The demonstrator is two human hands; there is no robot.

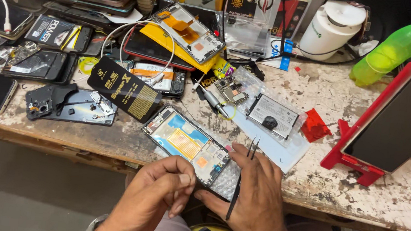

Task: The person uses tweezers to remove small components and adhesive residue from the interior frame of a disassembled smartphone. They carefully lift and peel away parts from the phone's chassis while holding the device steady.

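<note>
Over the scarred workbench [348, 89], left hand [155, 196] curls pinched at the opened phone [190, 146]; right hand [253, 195] clamps tweezers [241, 176].

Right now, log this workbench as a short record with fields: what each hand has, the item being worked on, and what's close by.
left hand: left hand pinches the near edge of the opened phone
right hand: right hand holds black tweezers, tips pointing up, fingers against the phone's near end
work item: opened phone lies back off, at the front edge of the worn workbench
nearby: screwdriver, battery in a clear bag, red phone stand, green bottle
</note>
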